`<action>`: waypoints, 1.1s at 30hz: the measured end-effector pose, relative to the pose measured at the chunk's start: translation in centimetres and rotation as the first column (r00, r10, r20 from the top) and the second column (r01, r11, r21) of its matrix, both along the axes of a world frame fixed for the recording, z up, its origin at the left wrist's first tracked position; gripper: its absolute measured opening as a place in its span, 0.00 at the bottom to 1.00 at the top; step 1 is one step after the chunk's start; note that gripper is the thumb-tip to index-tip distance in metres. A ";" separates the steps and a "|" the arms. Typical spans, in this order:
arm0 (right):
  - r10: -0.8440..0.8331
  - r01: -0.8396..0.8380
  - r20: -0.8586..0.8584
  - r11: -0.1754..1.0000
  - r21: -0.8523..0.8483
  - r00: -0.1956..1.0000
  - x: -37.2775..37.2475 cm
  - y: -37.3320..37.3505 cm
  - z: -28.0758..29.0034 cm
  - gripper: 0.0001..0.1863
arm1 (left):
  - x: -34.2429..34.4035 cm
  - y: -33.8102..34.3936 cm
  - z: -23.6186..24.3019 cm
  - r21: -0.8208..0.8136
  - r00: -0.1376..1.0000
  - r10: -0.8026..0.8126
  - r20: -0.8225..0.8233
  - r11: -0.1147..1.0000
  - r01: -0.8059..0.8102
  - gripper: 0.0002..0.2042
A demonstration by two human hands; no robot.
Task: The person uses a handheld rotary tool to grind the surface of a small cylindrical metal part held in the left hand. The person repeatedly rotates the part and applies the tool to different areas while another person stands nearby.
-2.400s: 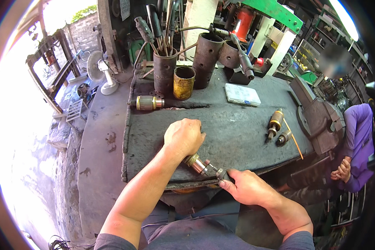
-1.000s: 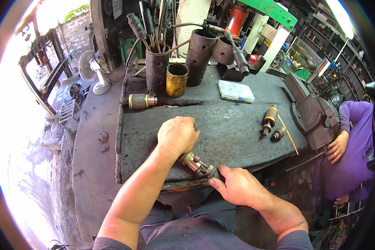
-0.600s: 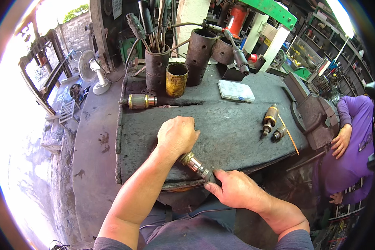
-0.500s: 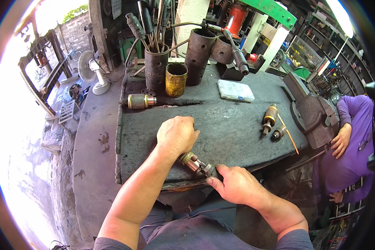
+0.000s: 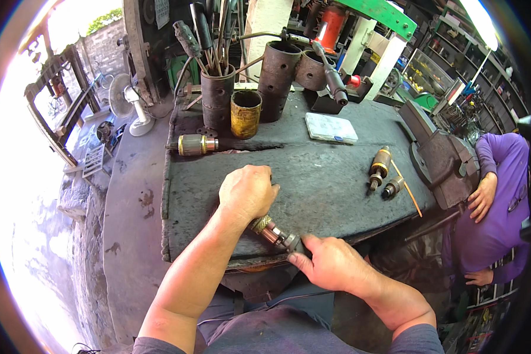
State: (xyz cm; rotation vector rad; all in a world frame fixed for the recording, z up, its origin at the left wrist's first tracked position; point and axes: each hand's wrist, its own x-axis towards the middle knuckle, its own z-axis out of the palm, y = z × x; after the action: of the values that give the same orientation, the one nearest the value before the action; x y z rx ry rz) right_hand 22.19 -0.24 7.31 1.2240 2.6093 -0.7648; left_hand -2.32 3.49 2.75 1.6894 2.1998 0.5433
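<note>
A starter-motor armature [image 5: 267, 229] lies slanted at the near edge of the bench, its copper-coloured commutator end and metal shaft toward my right hand. My right hand [image 5: 330, 259] pinches the dark round fitting at the shaft's end between thumb and fingers. My left hand [image 5: 248, 192] is closed in a fist just beyond the armature, and my left wrist covers the armature's far part. What that fist grips, if anything, is hidden beneath it. Another armature [image 5: 194, 144] rests at the back left. To the right lie a third armature [image 5: 380, 168] and a small gear piece [image 5: 393, 187].
Tall dark metal cylinders [image 5: 217, 100] holding tools and a yellow can [image 5: 245, 121] stand at the back, near a clear plastic case [image 5: 331, 128]. A bench vise [image 5: 445, 165] sits at the right. Beside it is a person in a purple top [image 5: 495, 218]. A thin orange stick [image 5: 408, 189] lies nearby.
The whole view has shifted slightly. Both hands keep nearly the same place and grip, and the fitting at my right fingertips sits a little differently on the shaft.
</note>
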 end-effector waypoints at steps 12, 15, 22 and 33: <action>0.035 -0.033 -0.027 0.998 0.045 0.999 0.4 0.0 -0.7 0.30 | -0.1 0.1 0.1 -0.014 0.999 -0.020 -0.034 1.000 0.019 0.21; 0.059 -0.059 -0.044 0.998 0.003 0.997 0.3 0.0 -0.6 0.30 | 0.0 0.0 0.1 -0.007 0.999 -0.019 -0.036 1.000 0.019 0.21; 0.040 -0.040 -0.006 0.999 -0.035 0.999 0.4 -0.1 -0.3 0.28 | -0.1 0.0 -0.1 -0.004 1.000 -0.012 -0.026 1.000 0.012 0.21; 0.014 -0.014 0.033 1.000 0.013 0.999 0.7 -0.2 0.0 0.30 | 0.0 0.0 -0.1 0.001 1.000 -0.008 -0.028 1.000 0.008 0.21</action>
State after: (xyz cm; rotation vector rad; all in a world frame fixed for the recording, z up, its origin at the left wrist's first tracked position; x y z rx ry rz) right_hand 22.88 -0.48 7.31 1.2102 2.5981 -0.7195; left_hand -2.34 3.54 2.62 1.7162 2.2110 0.5223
